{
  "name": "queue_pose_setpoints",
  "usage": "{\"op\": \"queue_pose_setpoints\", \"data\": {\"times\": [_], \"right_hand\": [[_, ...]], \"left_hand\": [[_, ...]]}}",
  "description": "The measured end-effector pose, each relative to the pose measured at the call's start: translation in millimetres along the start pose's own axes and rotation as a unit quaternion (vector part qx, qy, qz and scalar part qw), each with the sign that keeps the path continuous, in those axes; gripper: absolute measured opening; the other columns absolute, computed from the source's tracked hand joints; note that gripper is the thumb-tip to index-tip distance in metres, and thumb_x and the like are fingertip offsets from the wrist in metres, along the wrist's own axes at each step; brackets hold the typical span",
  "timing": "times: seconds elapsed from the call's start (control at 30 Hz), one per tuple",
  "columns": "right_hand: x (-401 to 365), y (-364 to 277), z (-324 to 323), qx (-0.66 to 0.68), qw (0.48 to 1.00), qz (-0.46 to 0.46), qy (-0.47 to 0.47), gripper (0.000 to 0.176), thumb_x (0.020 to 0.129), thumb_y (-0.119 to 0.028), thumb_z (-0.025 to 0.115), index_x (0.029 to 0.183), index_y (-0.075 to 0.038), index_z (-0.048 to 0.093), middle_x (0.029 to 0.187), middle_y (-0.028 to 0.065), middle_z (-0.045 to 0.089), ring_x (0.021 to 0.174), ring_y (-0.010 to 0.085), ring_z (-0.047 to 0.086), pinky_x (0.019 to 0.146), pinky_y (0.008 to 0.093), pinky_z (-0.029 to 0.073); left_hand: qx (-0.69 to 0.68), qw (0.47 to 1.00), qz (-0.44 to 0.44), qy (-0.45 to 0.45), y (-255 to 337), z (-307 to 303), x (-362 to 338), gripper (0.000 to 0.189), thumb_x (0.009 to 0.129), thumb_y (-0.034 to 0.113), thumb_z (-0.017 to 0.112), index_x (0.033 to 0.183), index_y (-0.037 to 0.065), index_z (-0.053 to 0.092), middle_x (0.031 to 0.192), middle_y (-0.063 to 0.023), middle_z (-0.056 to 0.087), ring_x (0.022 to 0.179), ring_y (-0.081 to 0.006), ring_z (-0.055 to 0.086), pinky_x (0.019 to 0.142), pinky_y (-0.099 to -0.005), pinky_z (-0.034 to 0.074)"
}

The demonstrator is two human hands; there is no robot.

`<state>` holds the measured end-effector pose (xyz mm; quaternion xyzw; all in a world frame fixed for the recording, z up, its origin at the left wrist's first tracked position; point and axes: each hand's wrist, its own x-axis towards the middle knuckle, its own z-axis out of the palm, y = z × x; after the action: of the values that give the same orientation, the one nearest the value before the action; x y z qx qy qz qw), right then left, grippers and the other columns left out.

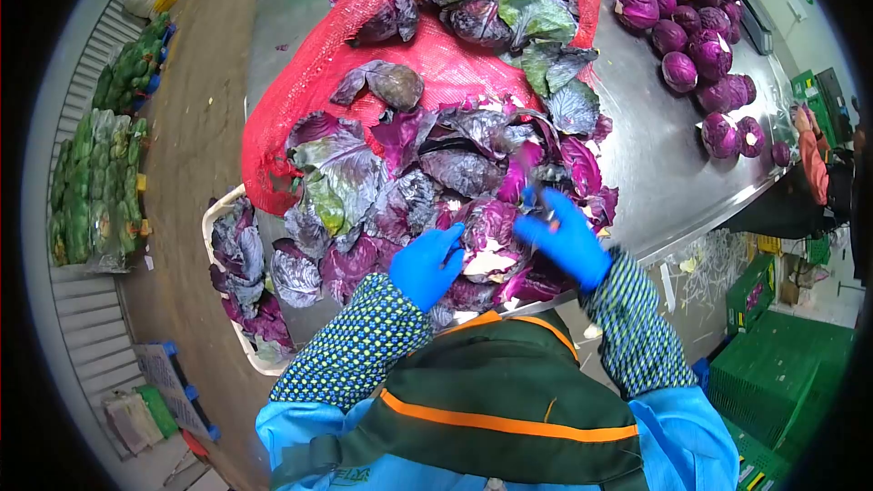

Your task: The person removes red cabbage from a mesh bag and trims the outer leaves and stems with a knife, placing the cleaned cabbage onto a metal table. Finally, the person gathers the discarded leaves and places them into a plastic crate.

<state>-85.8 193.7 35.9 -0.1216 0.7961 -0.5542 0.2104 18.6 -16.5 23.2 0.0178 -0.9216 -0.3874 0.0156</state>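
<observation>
A red cabbage [491, 241] with a pale cut base lies at the table's near edge. On its left side rests my left hand [427, 264], blue-gloved, its fingers closed against the cabbage. To the right of the cabbage, my right hand [564, 236], also blue-gloved, is closed around a knife [538, 198], which is smeared by motion. Loose purple outer leaves [459, 173] are piled around and beyond the cabbage. Behind them a red mesh sack [309, 82] lies spread on the metal table, with leafy cabbages [477, 18] on it.
Many trimmed cabbages [677, 36] are grouped at the table's far right. A white bin [214, 218] of leaves stands at the left edge. Another person's arm [811, 155] is at the right. Green crates [773, 382] stand on the floor at lower right.
</observation>
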Motion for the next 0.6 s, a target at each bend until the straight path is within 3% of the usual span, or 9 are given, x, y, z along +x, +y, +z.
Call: {"op": "queue_pose_setpoints", "data": {"times": [0.03,0.1,0.23,0.3,0.37,0.4,0.43,0.5,0.6], "right_hand": [[-16.5,-2.7,5.0,-0.154,0.984,-0.087,-0.005,0.043,0.076,-0.020,0.071,0.113,-0.004,0.054,0.099,0.0137,0.056,0.093,0.0249,0.058,0.080,0.0320,0.047],[-28.7,7.1,14.3,-0.158,0.981,-0.111,0.021,0.052,0.073,-0.020,0.073,0.117,-0.003,0.052,0.114,0.0190,0.051,0.107,0.0317,0.053,0.090,0.0349,0.044],[-28.7,8.8,18.3,-0.178,0.975,-0.108,0.076,0.040,0.076,-0.019,0.070,0.111,-0.005,0.057,0.106,0.0163,0.058,0.091,0.0295,0.061,0.081,0.0328,0.050],[-29.1,3.7,21.5,-0.181,0.968,-0.114,0.129,0.030,0.077,-0.017,0.068,0.103,-0.005,0.060,0.097,0.0145,0.063,0.079,0.0289,0.064,0.071,0.0322,0.051],[-22.0,8.2,13.1,-0.178,0.981,0.056,0.056,0.022,0.076,-0.014,0.066,0.095,-0.004,0.061,0.088,0.0144,0.065,0.072,0.0273,0.064,0.063,0.0327,0.050],[-17.1,18.9,16.4,-0.119,0.986,0.019,0.119,0.015,0.077,-0.013,0.064,0.087,-0.002,0.060,0.075,0.0131,0.064,0.064,0.0239,0.063,0.058,0.0338,0.048],[-4.1,30.1,15.2,0.011,0.989,0.069,0.129,0.016,0.080,-0.014,0.062,0.088,-0.001,0.059,0.072,0.0099,0.063,0.061,0.0186,0.062,0.053,0.0308,0.047],[7.3,30.1,2.1,0.244,0.930,0.185,0.203,0.017,0.084,-0.015,0.059,0.093,0.000,0.057,0.073,0.0061,0.062,0.063,0.0149,0.062,0.049,0.0259,0.046],[-1.6,9.5,4.2,0.225,0.945,0.155,0.178,0.026,0.086,-0.016,0.060,0.108,-0.003,0.055,0.090,0.0054,0.061,0.072,0.0126,0.062,0.053,0.0224,0.046]], "left_hand": [[-0.003,1.000,0.000,0.000,0.2,-0.9,5.7,0.041,0.075,0.011,0.069,0.114,0.007,0.058,0.085,-0.0110,0.063,0.072,-0.0203,0.064,0.066,-0.0292,0.052],[-0.050,0.998,0.015,-0.018,-1.0,-0.9,17.9,0.034,0.075,0.011,0.068,0.108,0.005,0.061,0.083,-0.0111,0.063,0.073,-0.0205,0.065,0.066,-0.0302,0.052],[-0.261,0.953,-0.153,0.021,5.8,-9.8,41.1,0.015,0.076,0.003,0.067,0.090,0.003,0.065,0.068,0.0007,0.058,0.066,-0.0029,0.052,0.061,-0.0188,0.046],[-0.292,0.936,-0.193,0.026,3.2,-15.8,52.3,0.021,0.074,0.006,0.069,0.094,0.004,0.064,0.078,-0.0027,0.061,0.074,-0.0096,0.056,0.070,-0.0236,0.047],[-0.069,0.984,0.163,-0.017,8.0,-21.1,57.6,0.036,0.072,0.012,0.073,0.106,0.008,0.062,0.101,-0.0104,0.059,0.094,-0.0220,0.056,0.084,-0.0327,0.045],[-0.018,0.981,0.159,-0.105,19.3,-27.1,53.2,0.052,0.069,0.019,0.075,0.118,0.013,0.057,0.122,-0.0153,0.049,0.111,-0.0327,0.046,0.095,-0.0405,0.039],[0.018,0.967,0.163,-0.193,7.3,-19.4,54.7,0.056,0.070,0.023,0.075,0.122,0.016,0.056,0.127,-0.0162,0.045,0.114,-0.0342,0.044,0.096,-0.0420,0.039],[0.007,0.967,0.193,-0.169,-7.3,-12.4,53.2,0.054,0.072,0.025,0.073,0.122,0.015,0.056,0.126,-0.0168,0.047,0.113,-0.0352,0.046,0.095,-0.0422,0.040],[-0.002,0.970,0.190,-0.154,-11.4,-6.1,47.2,0.044,0.073,0.024,0.071,0.114,0.012,0.059,0.124,-0.0177,0.048,0.112,-0.0367,0.047,0.094,-0.0430,0.041]]}}
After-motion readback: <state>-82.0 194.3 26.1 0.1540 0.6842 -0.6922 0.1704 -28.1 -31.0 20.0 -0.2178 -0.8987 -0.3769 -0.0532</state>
